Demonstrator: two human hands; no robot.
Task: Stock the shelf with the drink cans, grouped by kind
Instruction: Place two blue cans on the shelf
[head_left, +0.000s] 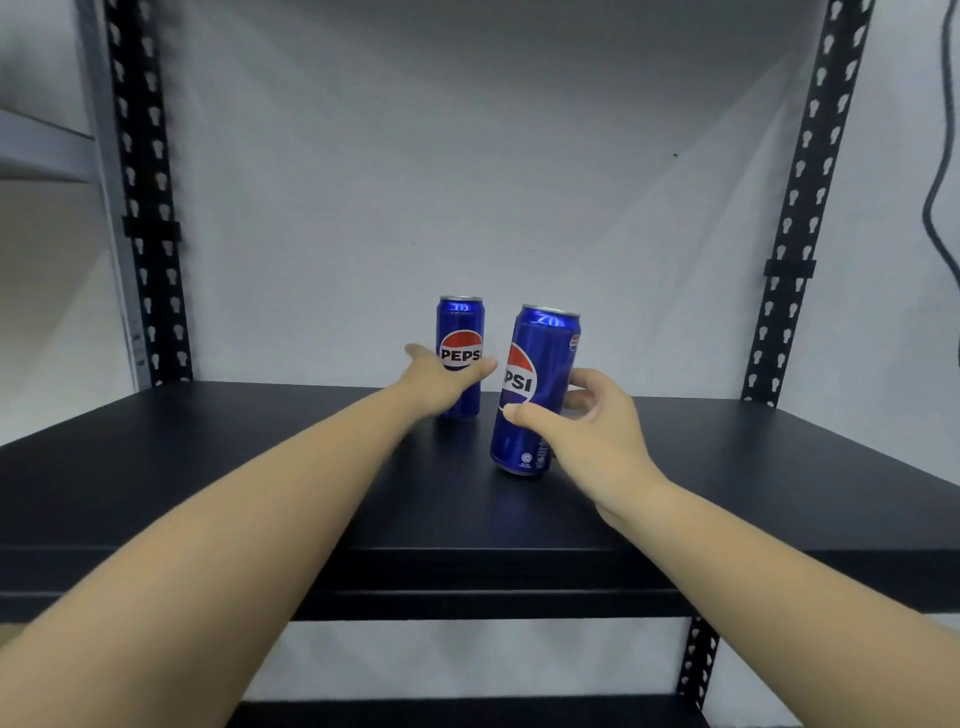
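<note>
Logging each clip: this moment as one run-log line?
left hand grips rear Pepsi can | right hand holds tilted front Pepsi can | both over black shelf

The rear blue can (461, 358), upright toward the back edge of the shelf (208, 467), reads "PEPSI". The nearer blue can (535, 389) shows "PSI"; its small print is unreadable.

Even, moderately bright indoor light. Soft diagonal shadows cross the white wall (467, 182). Faint glare streaks the blue cans (540, 364). Wide-angle distortion bends the frame edges; overall focus is slightly soft.
</note>
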